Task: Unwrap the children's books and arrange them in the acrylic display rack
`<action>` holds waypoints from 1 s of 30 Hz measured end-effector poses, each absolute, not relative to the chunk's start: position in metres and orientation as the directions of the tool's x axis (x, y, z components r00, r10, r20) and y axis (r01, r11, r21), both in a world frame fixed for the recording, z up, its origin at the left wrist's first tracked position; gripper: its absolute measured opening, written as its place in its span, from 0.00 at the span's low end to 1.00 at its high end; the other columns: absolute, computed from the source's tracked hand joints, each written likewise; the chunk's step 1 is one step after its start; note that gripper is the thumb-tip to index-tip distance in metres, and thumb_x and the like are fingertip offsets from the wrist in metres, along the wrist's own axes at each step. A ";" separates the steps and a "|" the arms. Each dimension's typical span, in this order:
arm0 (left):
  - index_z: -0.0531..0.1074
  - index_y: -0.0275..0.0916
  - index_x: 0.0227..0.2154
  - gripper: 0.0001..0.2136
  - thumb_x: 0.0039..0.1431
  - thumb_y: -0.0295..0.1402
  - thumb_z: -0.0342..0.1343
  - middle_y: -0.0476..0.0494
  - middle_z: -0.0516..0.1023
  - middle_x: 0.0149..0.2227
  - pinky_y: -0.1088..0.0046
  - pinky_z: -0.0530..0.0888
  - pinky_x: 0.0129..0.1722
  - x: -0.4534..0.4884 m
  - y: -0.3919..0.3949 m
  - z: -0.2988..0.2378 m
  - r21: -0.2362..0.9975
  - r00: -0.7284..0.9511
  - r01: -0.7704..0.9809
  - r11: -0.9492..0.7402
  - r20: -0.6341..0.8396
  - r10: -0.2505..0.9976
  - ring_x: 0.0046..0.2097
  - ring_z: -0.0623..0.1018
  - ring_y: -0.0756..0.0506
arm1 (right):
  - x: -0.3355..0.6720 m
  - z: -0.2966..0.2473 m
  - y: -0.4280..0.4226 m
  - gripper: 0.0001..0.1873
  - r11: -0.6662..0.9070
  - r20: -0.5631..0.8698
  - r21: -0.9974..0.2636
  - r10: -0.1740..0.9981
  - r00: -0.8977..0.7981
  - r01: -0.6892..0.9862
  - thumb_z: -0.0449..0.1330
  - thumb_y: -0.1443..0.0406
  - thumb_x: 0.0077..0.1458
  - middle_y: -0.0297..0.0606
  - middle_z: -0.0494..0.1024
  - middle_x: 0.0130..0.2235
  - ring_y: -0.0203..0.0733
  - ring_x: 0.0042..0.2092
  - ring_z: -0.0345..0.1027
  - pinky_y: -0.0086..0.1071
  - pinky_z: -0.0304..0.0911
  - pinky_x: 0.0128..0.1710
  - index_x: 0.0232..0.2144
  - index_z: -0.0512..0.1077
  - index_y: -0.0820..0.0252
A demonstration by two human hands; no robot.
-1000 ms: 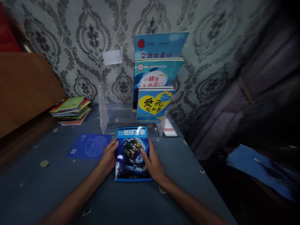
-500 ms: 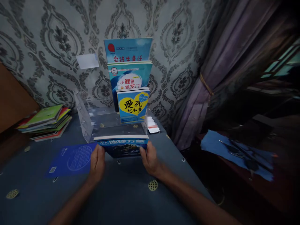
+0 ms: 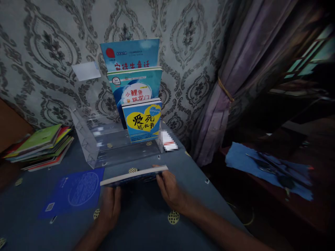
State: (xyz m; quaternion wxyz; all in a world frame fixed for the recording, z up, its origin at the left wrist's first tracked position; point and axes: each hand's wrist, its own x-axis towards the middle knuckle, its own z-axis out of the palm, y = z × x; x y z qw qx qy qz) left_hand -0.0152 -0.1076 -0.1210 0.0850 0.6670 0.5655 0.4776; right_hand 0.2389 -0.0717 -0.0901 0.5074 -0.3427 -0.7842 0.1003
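A dark blue book is held above the table between both hands, its white page edge turned up and its cover mostly out of sight. At its left end my left hand is closed on it, slightly blurred. My right hand pinches the other end. Beyond the book stands a clear stepped display rack. Its right side carries a blue book with a yellow heart, a teal book behind that, and a taller light blue book at the back.
A blue booklet lies flat on the dark tablecloth at left. Farther left is a stack of several books. A white card is beside the rack. Right of the table, a blue cloth bears dark tools. A curtain hangs behind.
Both hands have drawn the book back from the rack and lower, tilting it so its cover text no longer shows. The view has shifted, moving the rack left in the picture.
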 end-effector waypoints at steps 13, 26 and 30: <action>0.73 0.40 0.38 0.16 0.70 0.45 0.47 0.42 0.81 0.31 0.66 0.78 0.31 -0.012 -0.093 -0.117 0.512 0.067 0.737 -0.442 0.596 0.801 0.32 0.82 0.42 | 0.245 -0.095 -0.068 0.20 0.715 0.699 -0.553 0.677 -0.230 0.427 0.46 0.66 0.71 0.44 0.80 0.46 0.47 0.48 0.76 0.42 0.75 0.48 0.62 0.63 0.54; 0.68 0.44 0.52 0.15 0.67 0.44 0.54 0.37 0.75 0.60 0.49 0.68 0.65 0.001 -0.043 -0.094 0.571 0.119 0.428 -0.700 0.732 0.671 0.66 0.70 0.37 | 0.248 -0.109 -0.029 0.20 0.841 0.835 -0.498 0.531 -0.143 0.211 0.54 0.56 0.68 0.47 0.72 0.61 0.53 0.66 0.63 0.58 0.62 0.64 0.60 0.65 0.51; 0.67 0.42 0.53 0.17 0.67 0.43 0.54 0.33 0.72 0.61 0.46 0.65 0.66 0.010 -0.033 -0.092 0.567 0.136 0.459 -0.684 0.716 0.685 0.68 0.67 0.36 | 0.256 -0.105 -0.019 0.21 0.791 0.780 -0.549 0.601 -0.175 0.268 0.54 0.53 0.67 0.49 0.71 0.63 0.53 0.67 0.62 0.56 0.61 0.66 0.58 0.66 0.53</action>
